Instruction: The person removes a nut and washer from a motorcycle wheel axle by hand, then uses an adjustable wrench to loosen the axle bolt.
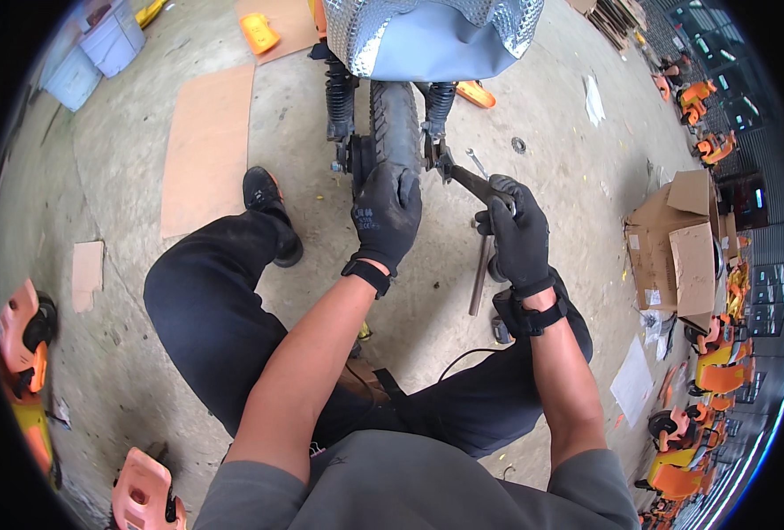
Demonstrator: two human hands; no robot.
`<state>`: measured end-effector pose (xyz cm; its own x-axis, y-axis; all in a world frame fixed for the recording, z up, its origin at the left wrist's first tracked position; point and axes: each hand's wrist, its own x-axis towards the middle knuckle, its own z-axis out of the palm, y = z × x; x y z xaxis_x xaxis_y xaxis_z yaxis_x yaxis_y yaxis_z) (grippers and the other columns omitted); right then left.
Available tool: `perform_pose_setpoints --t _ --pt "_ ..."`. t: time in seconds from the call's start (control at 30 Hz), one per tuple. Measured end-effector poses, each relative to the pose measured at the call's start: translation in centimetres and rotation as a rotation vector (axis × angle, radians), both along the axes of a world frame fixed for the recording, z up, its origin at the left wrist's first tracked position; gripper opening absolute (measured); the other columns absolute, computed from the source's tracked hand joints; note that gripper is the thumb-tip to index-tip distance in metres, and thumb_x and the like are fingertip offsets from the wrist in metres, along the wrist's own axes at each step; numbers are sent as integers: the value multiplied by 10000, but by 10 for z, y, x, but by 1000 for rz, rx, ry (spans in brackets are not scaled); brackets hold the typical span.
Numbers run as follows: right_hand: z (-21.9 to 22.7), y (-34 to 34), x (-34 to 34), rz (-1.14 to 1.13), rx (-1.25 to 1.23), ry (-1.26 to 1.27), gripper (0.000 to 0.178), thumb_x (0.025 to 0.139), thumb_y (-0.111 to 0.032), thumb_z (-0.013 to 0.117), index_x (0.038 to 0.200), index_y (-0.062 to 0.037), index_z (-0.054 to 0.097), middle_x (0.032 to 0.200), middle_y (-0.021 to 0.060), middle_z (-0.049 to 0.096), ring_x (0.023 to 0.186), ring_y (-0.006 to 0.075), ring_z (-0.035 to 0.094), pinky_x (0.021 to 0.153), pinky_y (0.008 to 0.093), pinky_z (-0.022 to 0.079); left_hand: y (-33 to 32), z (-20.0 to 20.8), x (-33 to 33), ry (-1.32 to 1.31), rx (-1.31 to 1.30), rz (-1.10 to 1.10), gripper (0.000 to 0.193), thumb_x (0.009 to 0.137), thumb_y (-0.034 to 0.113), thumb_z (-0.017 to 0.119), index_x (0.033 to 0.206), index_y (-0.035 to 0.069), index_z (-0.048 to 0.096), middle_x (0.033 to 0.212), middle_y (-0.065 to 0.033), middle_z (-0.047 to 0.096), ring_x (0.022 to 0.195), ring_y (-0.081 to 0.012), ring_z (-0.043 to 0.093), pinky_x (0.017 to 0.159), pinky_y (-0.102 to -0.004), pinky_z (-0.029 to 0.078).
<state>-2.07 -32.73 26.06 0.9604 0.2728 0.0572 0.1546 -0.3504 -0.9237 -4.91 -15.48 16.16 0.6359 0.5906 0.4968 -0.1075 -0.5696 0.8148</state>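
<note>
A wheel with a black knobbly tyre (393,119) stands upright ahead of me, between two black spring shock absorbers (340,99). My left hand (387,212), in a black glove, grips the near side of the tyre. My right hand (519,230), gloved too, is closed round the dark handle of a hammer (473,184). The hammer's metal head is against or very close to the axle end (433,152) on the wheel's right; whether it touches I cannot tell. A silver quilted cover (445,44) hides the vehicle above the wheel.
On the floor beside my right hand lie a metal tube (479,278), a spanner (475,162) and a dark ring (518,144). A cardboard sheet (206,150) lies at left. An opened carton (675,247) stands at right, with several orange and yellow scooters (723,378) beyond.
</note>
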Motion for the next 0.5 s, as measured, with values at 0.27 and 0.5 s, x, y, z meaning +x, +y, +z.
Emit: perform_pose_setpoints --t 0.27,0.5 --pt "21 34 65 -45 -113 -238 245 973 -240 561 1034 -13 630 702 59 642 525 120 610 507 277 484 -1 0 0 -18 19 -5 199 868 203 636 918 32 547 838 -231 599 797 -451 582 685 -505 464" --pt "25 58 135 -60 -277 -411 298 952 -318 545 940 -34 631 678 122 653 649 261 658 623 379 498 1 -2 -1 7 33 -11 228 868 208 643 929 10 549 845 -251 601 799 -457 587 693 -506 470"
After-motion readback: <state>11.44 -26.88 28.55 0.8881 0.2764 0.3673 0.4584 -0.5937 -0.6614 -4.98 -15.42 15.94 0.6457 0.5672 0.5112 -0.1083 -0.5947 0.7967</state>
